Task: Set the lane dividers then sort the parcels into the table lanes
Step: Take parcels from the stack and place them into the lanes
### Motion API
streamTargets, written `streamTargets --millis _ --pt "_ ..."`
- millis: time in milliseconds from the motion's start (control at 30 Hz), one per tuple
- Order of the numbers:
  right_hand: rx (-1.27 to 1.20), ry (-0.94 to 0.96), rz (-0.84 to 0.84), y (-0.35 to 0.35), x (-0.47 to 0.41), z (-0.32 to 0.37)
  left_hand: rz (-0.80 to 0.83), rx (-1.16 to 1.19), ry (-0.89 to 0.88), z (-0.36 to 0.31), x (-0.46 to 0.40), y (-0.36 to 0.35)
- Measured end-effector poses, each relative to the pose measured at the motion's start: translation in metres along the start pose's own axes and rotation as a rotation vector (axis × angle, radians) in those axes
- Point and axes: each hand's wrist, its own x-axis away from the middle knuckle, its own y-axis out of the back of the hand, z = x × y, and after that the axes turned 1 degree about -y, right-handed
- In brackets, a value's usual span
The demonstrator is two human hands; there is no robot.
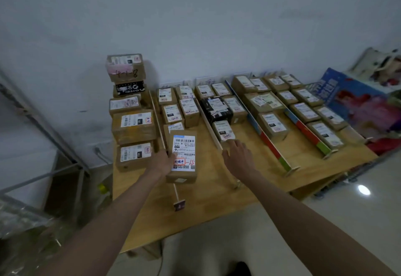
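Left hand (pixel 161 163) clamped on the near left edge of a brown cardboard parcel with a white shipping label (pixel 181 156), grip curled around it, over the second lane of the pale wooden tabletop (pixel 208 202). Right hand (pixel 237 156) loose, fingers spread, holding nothing, fingertips by the white lane divider (pixel 209 124).

Dim, bluish indoor light; soft blur throughout. A bright glare spot shines on the floor (pixel 364 189) beside the tabletop's (pixel 217 189) right edge. Wide-angle bending at edges.

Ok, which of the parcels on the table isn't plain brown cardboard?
The black-wrapped parcel, in the third lane from the left, behind the right hand. Every other parcel visible on the table is brown cardboard with a white label.
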Motion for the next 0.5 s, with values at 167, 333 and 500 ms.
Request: streamTargets --millis 167,333,500 --pt "-0.016 -0.045 -0.015 0.024 -0.009 -0.074 0.040 -0.020 -0.037 -0.063 -0.012 -0.051" --pt "0.005 -0.062 -0.014 0.045 -0.024 -0.156 0.035 -0.034 -0.031 -0.127 -0.017 -0.115" --pt "0.003 -0.046 0.016 0.059 -0.040 -0.234 0.003 0.000 0.023 -0.185 -0.020 -0.178"
